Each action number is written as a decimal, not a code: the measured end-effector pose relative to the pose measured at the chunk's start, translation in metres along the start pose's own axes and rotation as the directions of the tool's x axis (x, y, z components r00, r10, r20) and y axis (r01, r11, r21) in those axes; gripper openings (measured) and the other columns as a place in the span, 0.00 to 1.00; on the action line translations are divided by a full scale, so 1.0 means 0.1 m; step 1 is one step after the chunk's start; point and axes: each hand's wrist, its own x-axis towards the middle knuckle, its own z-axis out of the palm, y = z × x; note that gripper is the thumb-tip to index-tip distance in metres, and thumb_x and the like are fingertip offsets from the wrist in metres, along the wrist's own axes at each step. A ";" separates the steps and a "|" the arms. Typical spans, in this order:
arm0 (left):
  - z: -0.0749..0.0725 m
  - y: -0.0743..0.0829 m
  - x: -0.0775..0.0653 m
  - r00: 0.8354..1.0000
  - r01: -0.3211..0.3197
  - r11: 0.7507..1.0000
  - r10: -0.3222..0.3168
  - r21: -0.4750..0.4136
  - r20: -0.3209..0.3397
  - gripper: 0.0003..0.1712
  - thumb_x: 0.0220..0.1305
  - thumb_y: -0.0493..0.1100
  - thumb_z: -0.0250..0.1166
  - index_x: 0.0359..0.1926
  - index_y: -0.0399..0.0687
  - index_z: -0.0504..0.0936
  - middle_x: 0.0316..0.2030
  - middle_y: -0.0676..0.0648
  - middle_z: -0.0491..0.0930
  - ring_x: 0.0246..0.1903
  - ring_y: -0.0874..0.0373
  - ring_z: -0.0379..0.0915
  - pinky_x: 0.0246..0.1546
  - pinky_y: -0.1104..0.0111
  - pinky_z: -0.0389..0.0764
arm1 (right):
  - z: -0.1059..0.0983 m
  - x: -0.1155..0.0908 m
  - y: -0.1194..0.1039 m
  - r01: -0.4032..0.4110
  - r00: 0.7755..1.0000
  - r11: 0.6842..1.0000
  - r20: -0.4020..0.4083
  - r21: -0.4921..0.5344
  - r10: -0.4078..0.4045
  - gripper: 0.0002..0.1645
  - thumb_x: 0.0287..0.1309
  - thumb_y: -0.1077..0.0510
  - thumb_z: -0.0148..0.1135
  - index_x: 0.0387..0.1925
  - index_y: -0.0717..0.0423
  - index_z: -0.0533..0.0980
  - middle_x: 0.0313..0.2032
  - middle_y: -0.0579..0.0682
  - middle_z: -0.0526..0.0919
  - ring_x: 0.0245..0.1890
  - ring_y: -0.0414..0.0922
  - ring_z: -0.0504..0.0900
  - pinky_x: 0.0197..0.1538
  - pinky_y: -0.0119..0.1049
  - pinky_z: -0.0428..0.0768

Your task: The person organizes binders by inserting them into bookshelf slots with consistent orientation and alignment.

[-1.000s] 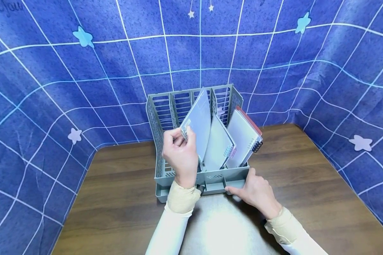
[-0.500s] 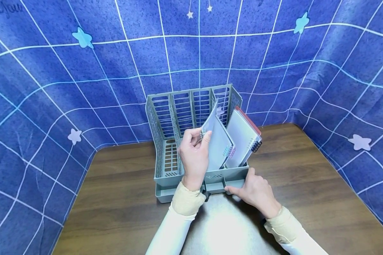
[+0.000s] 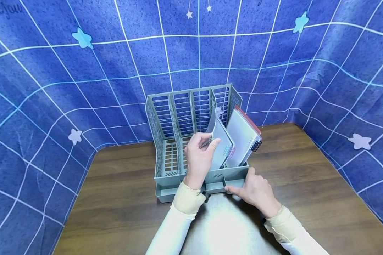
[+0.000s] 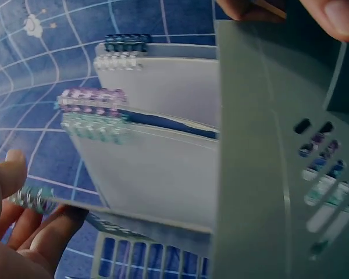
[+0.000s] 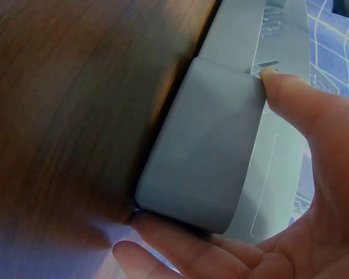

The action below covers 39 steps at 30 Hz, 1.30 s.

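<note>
A grey-green desktop file organizer with several upright slots stands on the table. My left hand pinches a thin coil-bound notebook at its coil corner, thumb on one face and fingers on the other. That notebook stands in a slot, leaning right against the notebooks with teal and purple coils. My right hand holds the organizer's front right corner, thumb on the front tray and fingers round its side. Most of the pinched notebook is hidden by my left hand in the head view.
In the rightmost slot lean notebooks with clear and black coils, one with a red cover. Slots to the left show bare slatted floor. A blue gridded cloth hangs behind and beside the wooden table.
My left hand has moved right and slightly down, bringing the notebook over from upright in the middle to against the other notebooks. The right hand has stayed on the organizer's corner.
</note>
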 end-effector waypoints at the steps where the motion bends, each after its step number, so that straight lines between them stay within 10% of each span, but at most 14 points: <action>1: 0.00 -0.02 -0.01 1.000 0.004 1.000 -0.004 0.004 0.017 0.13 0.53 0.33 0.74 0.39 0.33 0.82 0.39 0.36 0.80 0.44 0.46 0.82 0.44 0.53 0.83 | 0.00 0.00 0.00 -0.001 1.000 1.000 0.001 0.000 0.001 0.61 0.25 0.15 0.66 0.40 0.65 0.67 0.23 0.64 0.78 0.22 0.59 0.78 0.23 0.56 0.75; 20: -0.03 -0.62 -0.05 0.962 -0.020 0.999 0.008 0.040 0.273 0.17 0.51 0.45 0.76 0.41 0.43 0.86 0.43 0.50 0.82 0.49 0.61 0.79 0.47 0.64 0.82 | 0.00 0.01 -0.01 -0.001 1.000 1.000 0.009 0.007 0.001 0.62 0.26 0.16 0.67 0.42 0.66 0.68 0.22 0.62 0.78 0.20 0.57 0.78 0.22 0.54 0.75; 39: 0.01 -0.67 -0.08 0.937 -0.057 0.986 -0.002 0.158 0.349 0.15 0.48 0.51 0.78 0.37 0.55 0.86 0.40 0.59 0.81 0.52 0.62 0.77 0.50 0.71 0.79 | -0.01 0.01 0.00 0.000 1.000 1.000 0.012 0.008 0.000 0.63 0.26 0.15 0.66 0.43 0.67 0.68 0.22 0.62 0.77 0.19 0.55 0.77 0.21 0.53 0.75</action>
